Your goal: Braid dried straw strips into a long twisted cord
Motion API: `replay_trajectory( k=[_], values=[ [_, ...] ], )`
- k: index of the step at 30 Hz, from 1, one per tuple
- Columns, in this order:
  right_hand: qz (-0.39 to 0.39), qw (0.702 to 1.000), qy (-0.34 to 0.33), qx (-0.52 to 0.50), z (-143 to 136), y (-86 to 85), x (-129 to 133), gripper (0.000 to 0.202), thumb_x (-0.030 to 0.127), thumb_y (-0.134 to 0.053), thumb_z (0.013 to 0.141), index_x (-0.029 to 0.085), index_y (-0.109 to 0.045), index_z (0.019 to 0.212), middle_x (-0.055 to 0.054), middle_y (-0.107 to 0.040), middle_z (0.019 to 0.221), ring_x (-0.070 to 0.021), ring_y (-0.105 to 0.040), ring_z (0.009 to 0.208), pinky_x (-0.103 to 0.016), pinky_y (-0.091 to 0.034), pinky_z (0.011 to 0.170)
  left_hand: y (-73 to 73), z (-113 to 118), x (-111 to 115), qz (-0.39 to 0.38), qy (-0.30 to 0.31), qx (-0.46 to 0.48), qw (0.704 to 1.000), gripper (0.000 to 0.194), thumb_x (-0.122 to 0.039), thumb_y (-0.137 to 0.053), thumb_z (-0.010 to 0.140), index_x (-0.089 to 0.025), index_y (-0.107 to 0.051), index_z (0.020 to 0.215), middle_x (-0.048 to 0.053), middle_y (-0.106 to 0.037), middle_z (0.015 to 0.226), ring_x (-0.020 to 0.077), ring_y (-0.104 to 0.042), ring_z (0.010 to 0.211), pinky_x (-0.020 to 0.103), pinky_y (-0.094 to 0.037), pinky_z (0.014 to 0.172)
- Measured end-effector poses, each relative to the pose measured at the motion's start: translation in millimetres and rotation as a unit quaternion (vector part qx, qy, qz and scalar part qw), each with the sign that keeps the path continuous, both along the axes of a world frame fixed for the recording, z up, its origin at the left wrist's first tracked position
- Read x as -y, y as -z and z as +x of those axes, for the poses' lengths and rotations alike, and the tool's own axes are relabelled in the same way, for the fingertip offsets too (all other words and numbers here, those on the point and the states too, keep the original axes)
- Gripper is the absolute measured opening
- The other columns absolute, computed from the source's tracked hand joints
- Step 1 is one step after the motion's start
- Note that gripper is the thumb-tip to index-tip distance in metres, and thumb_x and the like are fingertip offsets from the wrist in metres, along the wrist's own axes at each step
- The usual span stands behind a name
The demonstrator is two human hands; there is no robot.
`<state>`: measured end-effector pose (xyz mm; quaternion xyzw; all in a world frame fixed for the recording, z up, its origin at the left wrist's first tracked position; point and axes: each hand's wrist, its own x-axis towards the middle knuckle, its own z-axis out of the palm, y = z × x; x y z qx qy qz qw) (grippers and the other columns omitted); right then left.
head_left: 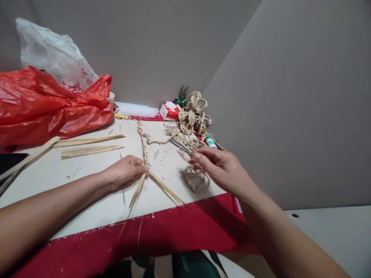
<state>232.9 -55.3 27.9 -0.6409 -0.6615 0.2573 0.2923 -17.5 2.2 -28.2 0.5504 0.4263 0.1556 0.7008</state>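
Between the thumb and fingers of my left hand is the lower end of a braided straw cord. Below that pinch, flat pale straw strands fan out toward the table's front edge. My right hand is raised to the right, its fingertips closed at the end of a slim dark metal tool; its exact kind is hard to make out. Under and behind this hand lies a heap of finished braided cord, with a loose coil below the fingers.
Loose straw strips lie at left, near a red plastic bag and a clear bag. Clear sticks, a red-and-white box, green-handled pliers and a small white-and-green bottle stand along the grey wall.
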Motion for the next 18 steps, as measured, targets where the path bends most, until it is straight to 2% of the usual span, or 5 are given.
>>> replay_trajectory(
  k=[4,8,11,14,18],
  values=[
    [-0.084,0.977,-0.113,-0.157,-55.6,12.1,-16.8,0.031,0.043,-0.056,0.083,0.014,-0.062,0.092,-0.008,-0.067,0.085,-0.0141,-0.061,0.072,-0.025,-0.047,0.064,-3.6,-0.1,0.3,-0.005,-0.009,0.042,0.999,0.021,-0.025,-0.058,0.076,-0.017,-0.049,0.058,-0.008,-0.03,0.038,0.0041,-0.019,0.034,0.024,-0.009,0.038],
    [-0.255,0.915,-0.216,-0.227,-82.1,41.4,-44.3,0.043,0.053,-0.046,0.087,0.015,-0.05,0.067,0.003,-0.047,0.05,-0.006,-0.037,0.041,-0.02,-0.03,0.041,-4.5,-1.4,1.8,0.007,0.003,0.076,0.997,0.017,-0.024,-0.056,0.075,-0.015,-0.054,0.061,-0.008,-0.03,0.037,0.0036,-0.016,0.033,0.024,-0.008,0.038],
    [-0.274,0.905,-0.232,-0.229,-82.1,53.9,-54.8,0.046,0.056,-0.055,0.08,0.016,-0.042,0.059,0.008,-0.031,0.045,-0.003,-0.023,0.038,-0.019,-0.017,0.037,-2.4,-0.9,3.8,0.014,-0.017,0.071,0.997,0.018,-0.023,-0.057,0.073,-0.015,-0.052,0.058,-0.008,-0.031,0.037,0.0034,-0.018,0.033,0.025,-0.007,0.038],
    [-0.284,0.902,-0.234,-0.225,-76.6,59.4,-56.8,0.045,0.054,-0.061,0.076,0.015,-0.044,0.06,0.009,-0.03,0.047,-0.0025,-0.022,0.039,-0.019,-0.016,0.037,-0.4,1.0,5.6,0.004,-0.03,0.056,0.998,0.018,-0.022,-0.059,0.07,-0.015,-0.05,0.057,-0.009,-0.031,0.036,0.0028,-0.018,0.032,0.025,-0.006,0.039],
    [-0.34,0.868,-0.211,-0.296,-72.7,63.5,-54.6,0.045,0.052,-0.063,0.075,0.017,-0.04,0.058,0.009,-0.028,0.046,-0.0023,-0.019,0.038,-0.019,-0.012,0.035,-0.2,3.1,6.3,-0.004,-0.042,0.05,0.998,0.021,-0.024,-0.061,0.069,-0.016,-0.047,0.056,-0.009,-0.03,0.037,0.0025,-0.018,0.033,0.025,-0.006,0.039]
  ],
)
